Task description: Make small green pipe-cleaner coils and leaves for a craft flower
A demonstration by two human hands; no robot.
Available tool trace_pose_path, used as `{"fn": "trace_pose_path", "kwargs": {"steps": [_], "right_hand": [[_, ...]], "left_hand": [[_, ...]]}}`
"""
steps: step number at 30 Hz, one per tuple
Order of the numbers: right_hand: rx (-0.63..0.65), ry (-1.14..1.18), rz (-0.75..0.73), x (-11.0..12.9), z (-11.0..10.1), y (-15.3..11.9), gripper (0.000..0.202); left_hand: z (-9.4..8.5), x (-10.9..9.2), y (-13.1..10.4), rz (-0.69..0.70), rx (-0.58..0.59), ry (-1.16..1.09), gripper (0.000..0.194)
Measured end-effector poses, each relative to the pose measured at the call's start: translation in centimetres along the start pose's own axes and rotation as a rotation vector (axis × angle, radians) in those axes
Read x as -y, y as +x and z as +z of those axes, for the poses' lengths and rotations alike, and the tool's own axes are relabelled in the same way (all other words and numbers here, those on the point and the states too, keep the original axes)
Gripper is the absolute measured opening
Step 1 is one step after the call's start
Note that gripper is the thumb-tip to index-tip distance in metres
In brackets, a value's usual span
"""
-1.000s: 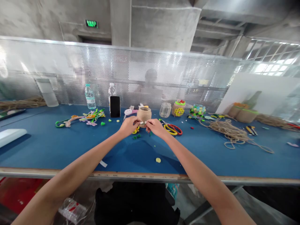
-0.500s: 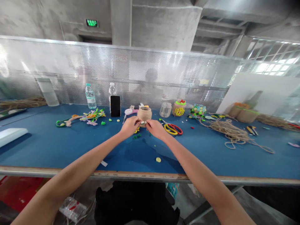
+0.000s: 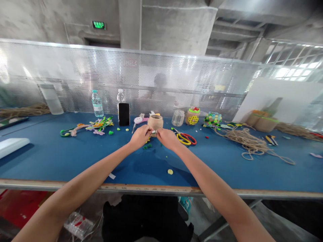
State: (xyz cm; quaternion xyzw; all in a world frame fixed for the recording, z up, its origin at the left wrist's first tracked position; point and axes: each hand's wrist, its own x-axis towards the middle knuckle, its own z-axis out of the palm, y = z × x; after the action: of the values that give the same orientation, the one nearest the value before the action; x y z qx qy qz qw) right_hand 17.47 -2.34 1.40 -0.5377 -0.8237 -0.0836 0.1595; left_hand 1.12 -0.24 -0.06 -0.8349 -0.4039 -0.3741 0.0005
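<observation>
Left hand (image 3: 139, 137) pinching small whitish piece (image 3: 153, 132) at fingertips, right hand (image 3: 167, 138) fingers bent in close beside it, can't tell if gripping. Twine-wrapped jar (image 3: 155, 122) upright just beyond both hands; scissors (image 3: 186, 138) right of right hand, black phone (image 3: 123, 114) beyond left hand, to its left

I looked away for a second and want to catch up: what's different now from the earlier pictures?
Very little. The right hand's fingers look slightly more tucked in beside the small pale piece. No new grasp or release is visible. The left hand stays about where it was, as do the twine-wrapped jar, phone and clear glass jar.
</observation>
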Motion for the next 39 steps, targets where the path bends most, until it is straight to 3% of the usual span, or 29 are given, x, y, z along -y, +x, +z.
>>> {"fn": "trace_pose_path", "kwargs": {"steps": [10,25,35,39], "right_hand": [[-0.013,0.077,0.025,0.0,0.5,0.2,0.025],[-0.009,0.636,0.044,-1.2,2.4,1.3,0.022],[-0.248,0.524,-0.045,-1.3,1.3,0.6,0.019],[-0.281,0.549,-0.053,-1.0,1.0,0.5,0.020]], "left_hand": [[0.1,0.1,0.0,0.009,-0.014,0.031,0.021],[-0.2,-0.1,-0.1,0.077,-0.043,0.118,0.020],[-0.5,-0.1,-0.3,0.069,-0.046,0.142,0.019],[-0.5,0.1,-0.2,0.061,-0.066,0.132,0.020]]}}
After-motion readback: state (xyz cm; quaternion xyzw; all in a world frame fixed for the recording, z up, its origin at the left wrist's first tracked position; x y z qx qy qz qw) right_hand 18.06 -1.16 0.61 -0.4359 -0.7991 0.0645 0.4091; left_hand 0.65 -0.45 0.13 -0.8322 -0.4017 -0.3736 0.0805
